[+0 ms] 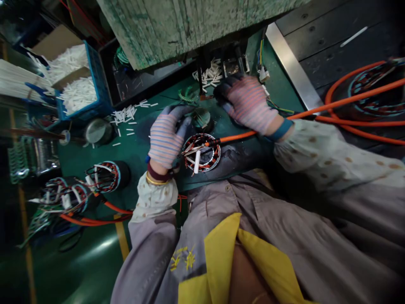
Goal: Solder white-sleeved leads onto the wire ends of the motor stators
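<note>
A round wound coil part [202,154] with a white sleeve and an orange cable [237,136] lies at the front of the green table. Just left of it is my left hand [167,135] in a striped glove, its fingers curved toward a small dark cylinder [201,119] with thin wires; what its fingertips hold, if anything, I cannot make out. My right hand [248,101], also gloved, is beyond the orange cable, near a dark upright part of the machine. Its fingers are bent and dark at the tips, and their grip is unclear. Green wires [189,96] lie between the hands.
Blue bins [103,86] of white tubes stand at the back left, with loose tubes [125,115] beside them. More wound parts [109,176] sit at the left and another [373,93] at the right. A worn green machine housing [190,29] overhangs the back.
</note>
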Demonstrator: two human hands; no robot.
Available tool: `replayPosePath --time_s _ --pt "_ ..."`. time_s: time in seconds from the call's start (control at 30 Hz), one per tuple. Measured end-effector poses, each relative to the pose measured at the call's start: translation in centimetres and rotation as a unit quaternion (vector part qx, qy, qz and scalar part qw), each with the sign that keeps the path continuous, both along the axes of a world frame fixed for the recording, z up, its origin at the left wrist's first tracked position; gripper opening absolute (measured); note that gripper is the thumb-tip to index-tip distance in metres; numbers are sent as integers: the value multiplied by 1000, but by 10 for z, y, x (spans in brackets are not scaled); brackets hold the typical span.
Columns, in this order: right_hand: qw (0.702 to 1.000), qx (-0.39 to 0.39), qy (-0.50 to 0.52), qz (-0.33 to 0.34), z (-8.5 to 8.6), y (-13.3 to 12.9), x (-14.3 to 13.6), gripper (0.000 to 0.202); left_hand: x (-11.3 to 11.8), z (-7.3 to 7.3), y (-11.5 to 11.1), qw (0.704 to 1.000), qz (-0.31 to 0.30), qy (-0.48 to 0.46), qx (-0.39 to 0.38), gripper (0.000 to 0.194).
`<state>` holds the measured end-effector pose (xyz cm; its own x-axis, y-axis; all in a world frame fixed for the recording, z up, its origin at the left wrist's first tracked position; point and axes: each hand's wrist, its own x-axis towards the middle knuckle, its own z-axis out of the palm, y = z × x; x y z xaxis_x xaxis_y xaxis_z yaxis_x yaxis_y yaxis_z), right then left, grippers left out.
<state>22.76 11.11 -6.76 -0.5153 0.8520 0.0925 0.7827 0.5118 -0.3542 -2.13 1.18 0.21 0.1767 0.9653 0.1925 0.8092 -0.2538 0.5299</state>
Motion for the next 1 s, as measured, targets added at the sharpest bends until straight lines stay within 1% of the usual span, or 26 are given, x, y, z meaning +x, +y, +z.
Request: replayPosePath --time_s 0.03,0.1,0.13,0.2,0.3,0.4,0.47,0.5,0.57,0.63,0.7,0.77,0.83,0.9,0.97,1.0 --pt "1000 1 17 -23 9 -13 5 45 0 -10 10 1000 -5 -4 7 38" --pt "998 -25 53 -27 25 -37 10 45 -1 -27 26 1000 -12 -21 4 39" --pt "996 -45 72 -23 31 -46 9 43 -1 -33 30 999 -10 -30 -1 37" --pt "990 -80 111 -15 35 -57 4 40 0 -39 33 999 5 -45 -14 27" --pt "987 -86 137 -11 33 -66 1 41 5 -37 28 997 24 -76 -16 15" --pt "994 -73 77 11 30 -77 9 44 7 -37 25 995 26 -94 -22 15" --pt "996 -75 40 24 30 -83 17 45 5 -40 28 995 26 -87 -31 17" --pt "996 -75 38 21 30 -84 20 45 3 -42 30 996 21 -83 -34 18" --pt "996 -63 56 -9 30 -82 20 46 -1 -47 33 997 4 -76 -29 27" --pt "996 -49 73 -33 30 -75 15 47 -3 -49 34 997 -17 -71 -9 37" --pt "995 -54 75 -23 28 -69 8 46 -3 -50 33 997 -20 -70 2 39" --pt "995 -69 67 -3 28 -68 7 45 -2 -49 31 997 -15 -70 -1 34" --pt "996 -79 47 4 28 -74 14 45 -1 -51 31 997 -18 -68 -12 30" --pt "996 -85 17 4 31 -79 25 44 0 -54 34 997 -31 -65 -14 33" --pt "996 -85 -3 -15 32 -79 35 43 0 -54 37 997 -40 -59 -14 35" --pt "996 -84 2 -30 32 -76 37 43 -1 -52 37 998 -39 -49 -6 36"
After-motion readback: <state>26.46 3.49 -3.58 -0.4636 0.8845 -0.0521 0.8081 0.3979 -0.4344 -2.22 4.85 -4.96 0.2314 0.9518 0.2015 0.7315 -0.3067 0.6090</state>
